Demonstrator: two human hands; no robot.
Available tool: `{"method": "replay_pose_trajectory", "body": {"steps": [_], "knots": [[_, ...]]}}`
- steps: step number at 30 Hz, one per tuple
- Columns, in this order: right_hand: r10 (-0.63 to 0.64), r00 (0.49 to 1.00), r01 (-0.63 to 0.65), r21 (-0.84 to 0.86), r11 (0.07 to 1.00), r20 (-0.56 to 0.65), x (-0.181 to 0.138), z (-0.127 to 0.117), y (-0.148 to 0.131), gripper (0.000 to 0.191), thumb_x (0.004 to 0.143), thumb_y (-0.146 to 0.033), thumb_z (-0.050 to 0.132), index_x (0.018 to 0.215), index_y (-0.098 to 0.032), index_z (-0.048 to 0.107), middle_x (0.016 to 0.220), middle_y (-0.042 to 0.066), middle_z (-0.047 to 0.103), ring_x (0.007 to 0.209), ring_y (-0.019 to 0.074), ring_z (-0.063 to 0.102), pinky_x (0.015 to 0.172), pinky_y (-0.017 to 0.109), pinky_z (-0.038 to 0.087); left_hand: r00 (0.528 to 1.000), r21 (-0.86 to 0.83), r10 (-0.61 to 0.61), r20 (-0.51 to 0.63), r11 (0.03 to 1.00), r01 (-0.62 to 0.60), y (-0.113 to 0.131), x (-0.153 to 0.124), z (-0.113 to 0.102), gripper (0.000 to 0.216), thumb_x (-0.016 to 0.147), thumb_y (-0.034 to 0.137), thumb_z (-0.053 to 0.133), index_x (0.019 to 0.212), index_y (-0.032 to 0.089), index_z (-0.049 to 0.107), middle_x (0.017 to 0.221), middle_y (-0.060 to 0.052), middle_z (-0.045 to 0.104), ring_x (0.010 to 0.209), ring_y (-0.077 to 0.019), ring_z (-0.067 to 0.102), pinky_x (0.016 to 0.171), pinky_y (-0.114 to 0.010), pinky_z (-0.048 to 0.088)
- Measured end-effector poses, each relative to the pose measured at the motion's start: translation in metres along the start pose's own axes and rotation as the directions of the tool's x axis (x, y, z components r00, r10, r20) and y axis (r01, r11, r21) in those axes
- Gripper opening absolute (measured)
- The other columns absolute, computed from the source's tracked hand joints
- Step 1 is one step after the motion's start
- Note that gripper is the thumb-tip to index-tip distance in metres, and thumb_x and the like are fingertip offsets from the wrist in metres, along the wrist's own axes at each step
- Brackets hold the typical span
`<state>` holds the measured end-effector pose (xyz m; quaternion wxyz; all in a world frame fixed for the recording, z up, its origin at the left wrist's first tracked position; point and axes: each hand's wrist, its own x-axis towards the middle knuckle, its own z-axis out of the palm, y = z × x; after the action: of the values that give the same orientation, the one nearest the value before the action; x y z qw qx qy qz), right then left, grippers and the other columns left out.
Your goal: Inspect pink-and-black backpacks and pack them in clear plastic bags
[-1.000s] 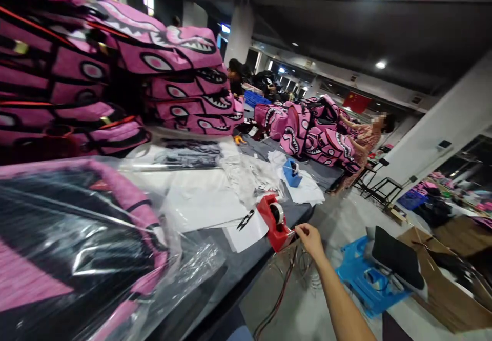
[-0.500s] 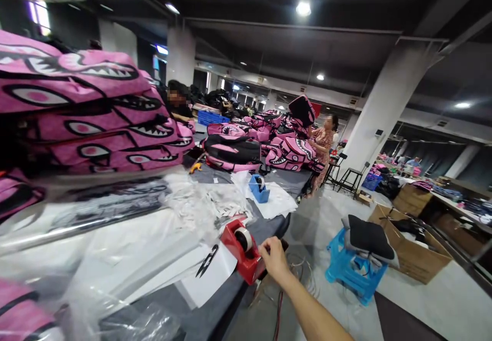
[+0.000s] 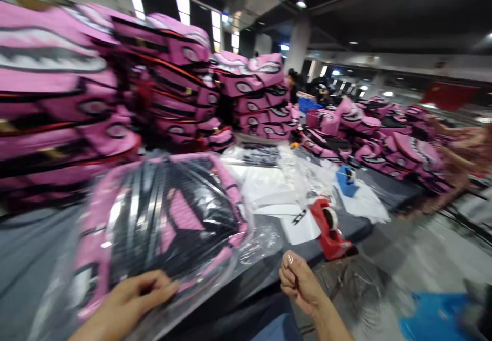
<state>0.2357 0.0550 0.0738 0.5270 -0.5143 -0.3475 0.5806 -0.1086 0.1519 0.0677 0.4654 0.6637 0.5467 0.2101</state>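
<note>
A pink and black backpack (image 3: 184, 213) lies before me inside a clear plastic bag (image 3: 246, 279), which spreads past its edges. At the near edge, my left hand (image 3: 132, 300) has thumb and fingers drawn together on the plastic. My right hand (image 3: 302, 282) is held up to the right of the backpack with its fingers curled and thumb pressed in. A shiny streak shows at its thumb, but what the fingers hold is not clear. Beyond that hand a red tape dispenser (image 3: 326, 228) with a white roll stands at the table edge. Small black thread snips (image 3: 299, 218) lie on white paper.
Tall stacks of pink backpacks (image 3: 184, 84) line the table's left and back. Farther right are a blue tape dispenser (image 3: 348, 179), white sheets (image 3: 369, 202) and more backpacks (image 3: 400, 151). A blue stool (image 3: 434, 313) stands on the floor. A blurred person (image 3: 465, 151) is at the right.
The view has swung left, bringing the bagged backpack and my left hand into sight. My right hand has come away from the red tape dispenser, its fingers still closed.
</note>
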Motion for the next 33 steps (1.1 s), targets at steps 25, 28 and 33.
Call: {"method": "replay_pose_trajectory", "body": {"steps": [25, 28, 33], "knots": [[-0.107, 0.360, 0.897, -0.375, -0.233, 0.927, 0.079, 0.084, -0.024, 0.054, 0.094, -0.052, 0.065, 0.142, -0.029, 0.054, 0.146, 0.012, 0.056, 0.133, 0.0263, 0.051, 0.111, 0.042, 0.036, 0.992, -0.032, -0.054, -0.116, 0.998, 0.051, 0.019, -0.014, 0.003, 0.033, 0.067, 0.052, 0.063, 0.056, 0.021, 0.062, 0.058, 0.001, 0.058, 0.061, -0.0169, 0.048, 0.060, -0.028, 0.032], [-0.038, 0.371, 0.894, -0.368, -0.254, 0.928, 0.076, 0.076, -0.015, 0.070, 0.094, -0.059, 0.062, 0.155, -0.036, 0.037, 0.157, 0.011, 0.045, 0.141, 0.0265, 0.043, 0.117, 0.047, 0.031, 0.980, 0.154, 0.102, -0.172, 0.985, -0.075, 0.012, -0.029, 0.001, 0.032, 0.079, 0.051, 0.059, 0.068, 0.022, 0.068, 0.070, -0.001, 0.064, 0.074, -0.0206, 0.055, 0.078, -0.034, 0.040], [-0.026, 0.392, 0.875, -0.381, -0.299, 0.920, 0.081, 0.073, -0.007, 0.068, 0.096, -0.055, 0.060, 0.156, -0.034, 0.036, 0.159, 0.013, 0.041, 0.145, 0.0288, 0.040, 0.117, 0.051, 0.033, 0.898, 0.448, 0.346, -0.273, 0.872, -0.199, -0.032, -0.070, -0.025, 0.032, 0.088, 0.060, 0.061, 0.098, 0.031, 0.071, 0.096, -0.001, 0.071, 0.106, -0.0262, 0.058, 0.107, -0.050, 0.029]]}}
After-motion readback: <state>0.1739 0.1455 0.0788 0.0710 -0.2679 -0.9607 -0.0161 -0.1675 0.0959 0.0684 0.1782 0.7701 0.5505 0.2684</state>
